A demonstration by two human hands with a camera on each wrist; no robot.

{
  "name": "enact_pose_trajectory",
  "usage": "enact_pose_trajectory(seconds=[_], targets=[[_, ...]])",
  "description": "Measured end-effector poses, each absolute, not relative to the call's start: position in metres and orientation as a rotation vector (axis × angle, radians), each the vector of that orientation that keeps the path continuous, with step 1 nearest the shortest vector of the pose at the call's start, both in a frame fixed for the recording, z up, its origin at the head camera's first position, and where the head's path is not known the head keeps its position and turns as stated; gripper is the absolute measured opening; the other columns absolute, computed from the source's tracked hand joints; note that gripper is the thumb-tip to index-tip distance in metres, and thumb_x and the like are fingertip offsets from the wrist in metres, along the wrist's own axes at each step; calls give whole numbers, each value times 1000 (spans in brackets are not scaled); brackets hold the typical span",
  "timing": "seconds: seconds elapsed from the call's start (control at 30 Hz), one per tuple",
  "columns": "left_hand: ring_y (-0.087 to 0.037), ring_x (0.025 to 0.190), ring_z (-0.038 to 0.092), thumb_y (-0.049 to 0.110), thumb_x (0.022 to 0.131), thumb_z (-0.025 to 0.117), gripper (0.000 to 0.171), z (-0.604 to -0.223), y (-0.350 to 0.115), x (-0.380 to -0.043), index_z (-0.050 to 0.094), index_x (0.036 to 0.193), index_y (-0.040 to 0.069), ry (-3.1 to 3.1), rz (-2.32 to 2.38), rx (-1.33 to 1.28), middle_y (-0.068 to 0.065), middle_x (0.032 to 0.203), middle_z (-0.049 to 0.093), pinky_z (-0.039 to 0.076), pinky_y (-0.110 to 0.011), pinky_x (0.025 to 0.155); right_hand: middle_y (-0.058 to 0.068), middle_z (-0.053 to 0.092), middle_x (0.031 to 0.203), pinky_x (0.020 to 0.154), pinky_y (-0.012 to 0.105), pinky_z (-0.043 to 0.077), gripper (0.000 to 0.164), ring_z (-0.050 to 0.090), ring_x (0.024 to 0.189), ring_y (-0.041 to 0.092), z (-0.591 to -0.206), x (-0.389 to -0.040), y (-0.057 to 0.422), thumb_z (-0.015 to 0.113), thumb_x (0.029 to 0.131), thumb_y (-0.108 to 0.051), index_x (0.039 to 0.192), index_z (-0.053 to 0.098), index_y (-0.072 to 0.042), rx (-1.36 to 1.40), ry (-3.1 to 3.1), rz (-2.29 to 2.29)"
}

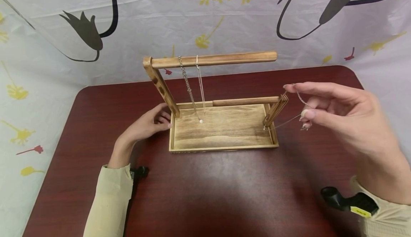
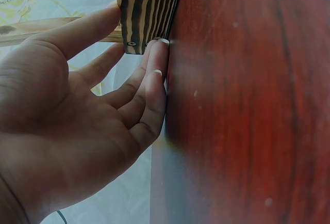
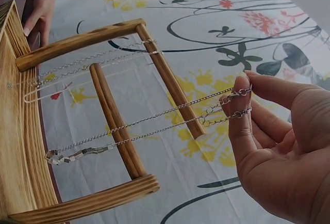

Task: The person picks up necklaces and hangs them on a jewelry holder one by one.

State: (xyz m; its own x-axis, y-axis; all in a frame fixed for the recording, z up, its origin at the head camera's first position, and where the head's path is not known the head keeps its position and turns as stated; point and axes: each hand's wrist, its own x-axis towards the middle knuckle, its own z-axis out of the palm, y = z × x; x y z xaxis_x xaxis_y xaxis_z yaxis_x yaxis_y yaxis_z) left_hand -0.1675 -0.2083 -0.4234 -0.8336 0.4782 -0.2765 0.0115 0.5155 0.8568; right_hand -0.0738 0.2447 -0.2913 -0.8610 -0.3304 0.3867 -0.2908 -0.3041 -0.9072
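A wooden jewelry stand [image 1: 221, 137] with a tray base stands on the dark red table. Two necklaces, a thicker chain [image 1: 187, 83] and a thin one [image 1: 200, 80], hang from its upper bar [image 1: 237, 57]. At the tray's left end, my left hand [image 1: 148, 122] holds the side, its thumb and fingertips against the striped wood [image 2: 147, 7]. To the right of the stand, my right hand [image 1: 346, 112] pinches the clasp end of a silver chain necklace [image 3: 175, 106]. Its two strands stretch across the lower bar [image 3: 116, 121], and its faceted silver beads [image 3: 77, 155] lie beside the tray.
A short post [image 1: 276, 112] rises at the stand's right end and a taller one [image 1: 160, 87] at its left. The upper bar's right tip is free. A white floral cloth [image 1: 135, 23] hangs behind the table [image 1: 224, 194].
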Motion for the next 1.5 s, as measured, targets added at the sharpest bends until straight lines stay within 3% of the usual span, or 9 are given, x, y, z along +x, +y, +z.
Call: enact_pose_trajectory(seconds=[0.27, 0.57, 0.93, 1.5], targets=[[-29, 107, 56, 9, 96, 67, 73, -423, -208, -168, 25, 156, 9, 2278, 1275, 402, -20, 123, 56, 47, -44, 92, 37, 54, 129, 66, 32, 56, 46, 68, 79, 31, -290, -74, 251, 47, 81, 37, 126, 45, 29, -698, 1840, -2462], [-29, 106, 56, 7, 95, 68, 73, -424, -208, -168, 26, 156, 8, 2279, 1282, 406, -20, 123, 56, 48, -41, 91, 39, 54, 128, 68, 33, 56, 42, 64, 109, 36, -293, -79, 256, 45, 83, 36, 125, 44, 31, -711, 1761, -2545], [-30, 107, 56, 7, 95, 68, 73, -424, -208, -167, 26, 155, 6, 2283, 1285, 402, -21, 123, 57, 47, -43, 92, 40, 50, 131, 69, 34, 56, 42, 67, 78, 33, -294, -81, 261, 41, 84, 36, 126, 41, 33, -717, 1728, -2565], [-29, 106, 56, 7, 95, 68, 74, -424, -208, -167, 27, 155, 7, 2276, 1293, 389, -20, 123, 56, 48, -38, 90, 42, 49, 131, 66, 36, 55, 45, 67, 77, 38, -293, -88, 268, 39, 83, 37, 128, 38, 33, -728, 1609, -2656]])
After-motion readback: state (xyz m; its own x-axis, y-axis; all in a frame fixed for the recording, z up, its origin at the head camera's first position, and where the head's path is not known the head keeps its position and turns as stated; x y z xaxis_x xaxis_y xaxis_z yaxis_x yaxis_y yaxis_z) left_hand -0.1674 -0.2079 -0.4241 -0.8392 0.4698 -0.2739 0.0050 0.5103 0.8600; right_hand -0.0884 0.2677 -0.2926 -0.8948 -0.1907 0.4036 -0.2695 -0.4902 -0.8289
